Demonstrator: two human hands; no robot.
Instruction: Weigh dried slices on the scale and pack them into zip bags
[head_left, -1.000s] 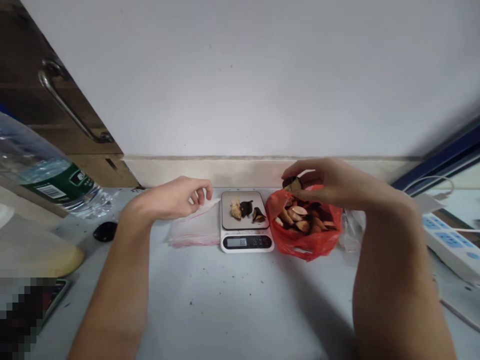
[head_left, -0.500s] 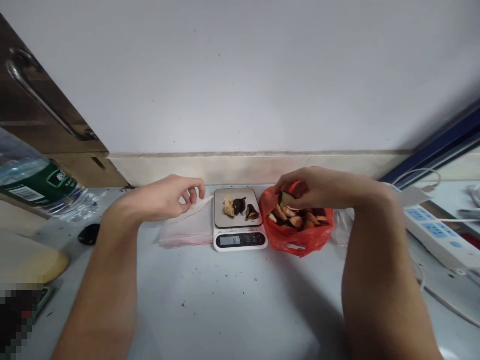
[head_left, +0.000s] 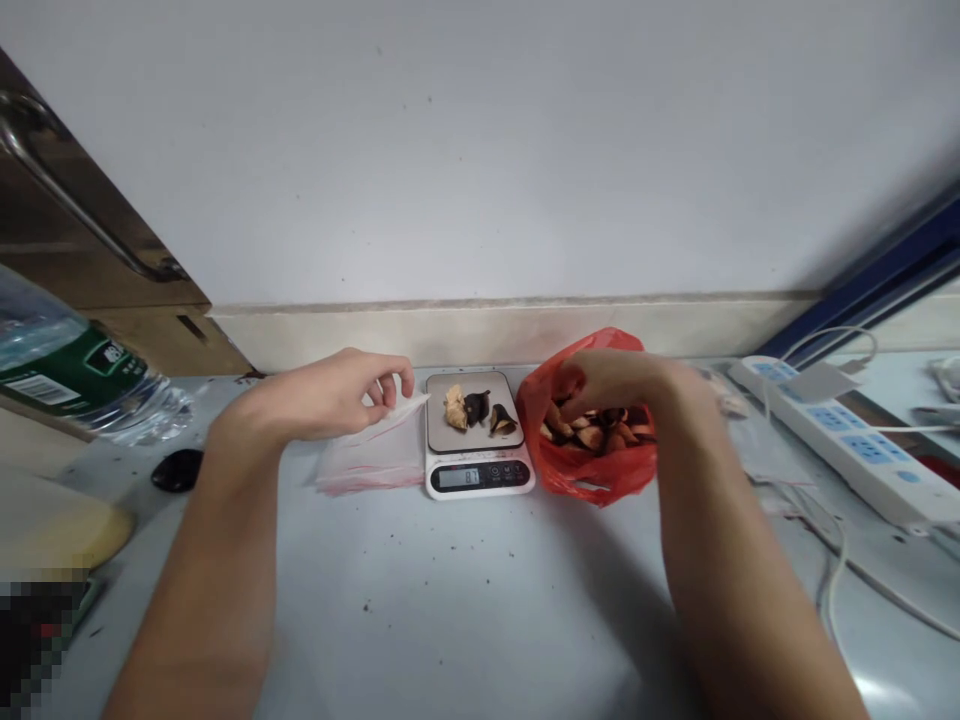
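Observation:
A white kitchen scale [head_left: 480,478] shows 87 on its display. On its plate lie a pale crumpled lump [head_left: 456,410], a dark dried piece [head_left: 477,406] and a brown wedge-shaped piece [head_left: 502,422]. My left hand [head_left: 352,393] is left of the scale, its curled fingers pinching the raised edge of a clear zip bag [head_left: 375,458]. Right of the scale, an open red plastic bag [head_left: 592,484] holds several brown dried slices [head_left: 590,438]. My right hand [head_left: 611,380] reaches into it with bent fingers among the slices; the fingertips are partly hidden.
A water bottle [head_left: 82,370] with a green label and a black round object [head_left: 178,470] are at the left. At the right lie a white power strip [head_left: 847,440] with cables and more clear plastic bags [head_left: 772,460]. A wall [head_left: 495,180] rises behind the table.
My right hand has gone deeper into the red bag, and the bag's far rim stands higher. The brown wedge on the scale is turned differently. My left hand stays about where it was.

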